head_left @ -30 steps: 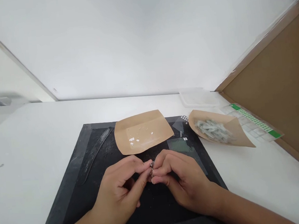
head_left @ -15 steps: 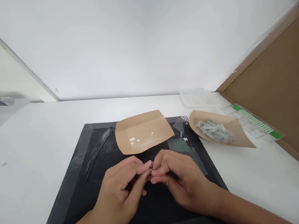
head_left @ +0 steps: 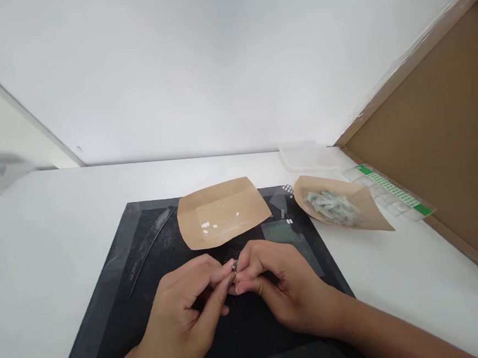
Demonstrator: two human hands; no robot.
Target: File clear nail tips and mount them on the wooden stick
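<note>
My left hand and my right hand meet over the black mat, fingertips pinched together. Between them is a tiny shiny piece, mostly covered by the fingers; I cannot make out what it is. Just beyond the hands lies a brown paper tray with several small white bits in it. A second brown paper tray, to the right, holds a heap of translucent pale strips.
A dark curved file lies at the mat's left. Small white pieces and clear film are at its right. A clear sheet with a green strip and a clear lid lie farther back. A brown board stands at the right.
The whole view has shifted slightly, so the mat, trays and hands appear a little farther left. Both hands keep their pinch, with hardly any change in the fingers.
</note>
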